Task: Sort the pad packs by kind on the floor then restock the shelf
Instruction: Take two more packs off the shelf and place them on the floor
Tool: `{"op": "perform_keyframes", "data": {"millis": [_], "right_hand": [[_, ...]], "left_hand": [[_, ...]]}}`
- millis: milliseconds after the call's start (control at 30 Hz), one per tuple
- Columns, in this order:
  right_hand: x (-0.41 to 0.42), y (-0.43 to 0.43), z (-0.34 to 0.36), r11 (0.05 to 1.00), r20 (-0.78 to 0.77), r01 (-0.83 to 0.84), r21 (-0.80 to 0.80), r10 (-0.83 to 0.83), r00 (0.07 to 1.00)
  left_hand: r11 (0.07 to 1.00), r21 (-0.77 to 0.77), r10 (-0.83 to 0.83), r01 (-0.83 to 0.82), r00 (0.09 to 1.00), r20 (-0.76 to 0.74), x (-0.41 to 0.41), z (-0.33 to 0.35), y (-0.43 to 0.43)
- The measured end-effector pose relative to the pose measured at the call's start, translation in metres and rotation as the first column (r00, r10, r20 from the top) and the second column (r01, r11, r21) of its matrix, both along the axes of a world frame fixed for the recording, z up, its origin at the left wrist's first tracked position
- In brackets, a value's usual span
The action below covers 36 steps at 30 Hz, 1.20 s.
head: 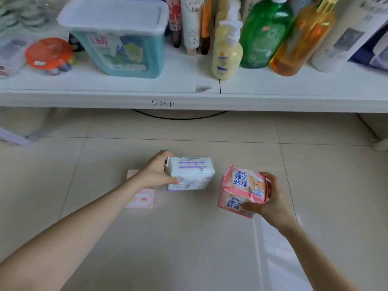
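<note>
My left hand point(156, 172) grips the left end of a white and purple pad pack point(192, 173), which sits low over the tiled floor point(189, 248). My right hand point(268, 198) holds a pink pad pack point(241, 190) with blue lettering, tilted and lifted a little to the right of the white one. A flat light pink pack point(142, 199) lies on the floor under my left wrist, partly hidden by the arm.
A white shelf point(189, 97) runs across the top, carrying a teal detergent tub point(126, 45), a yellow pump bottle point(226, 55), green point(264, 34) and orange bottles point(302, 43), and a red container point(49, 53). A black cable point(180, 117) lies under it.
</note>
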State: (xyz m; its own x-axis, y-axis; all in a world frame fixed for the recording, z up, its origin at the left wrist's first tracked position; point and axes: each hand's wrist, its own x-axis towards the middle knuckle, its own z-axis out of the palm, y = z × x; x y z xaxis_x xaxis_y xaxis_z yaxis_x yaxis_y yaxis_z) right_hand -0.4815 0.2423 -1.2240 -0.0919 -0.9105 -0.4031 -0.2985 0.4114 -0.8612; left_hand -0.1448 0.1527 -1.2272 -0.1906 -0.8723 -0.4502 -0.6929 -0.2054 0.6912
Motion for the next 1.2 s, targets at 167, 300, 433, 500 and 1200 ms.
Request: {"op": "perform_keyframes", "data": {"millis": [167, 300, 433, 500, 1200], "right_hand": [[0.005, -0.01, -0.049, 0.996, 0.009, -0.064, -0.062, 0.065, 0.998], [0.01, -0.011, -0.078, 0.991, -0.001, -0.096, -0.093, 0.097, 0.995], [0.018, -0.015, -0.098, 0.986, -0.008, -0.128, -0.111, 0.128, 0.992], [0.022, -0.018, -0.104, 0.98, -0.036, -0.153, -0.124, 0.15, 0.988], [0.039, -0.031, -0.112, 0.959, -0.17, -0.257, -0.121, 0.235, 0.957]], "left_hand": [[0.998, -0.042, -0.055, 0.056, 0.998, 0.021, 0.011, -0.042, -0.003], [0.993, -0.063, -0.093, 0.096, 0.995, 0.042, 0.018, -0.062, -0.001], [0.973, -0.126, -0.178, 0.193, 0.977, 0.121, 0.025, -0.072, -0.003], [0.954, -0.138, -0.239, 0.266, 0.953, 0.184, 0.029, -0.075, -0.003], [0.929, -0.135, -0.283, 0.344, 0.898, 0.337, 0.034, -0.07, 0.006]]}}
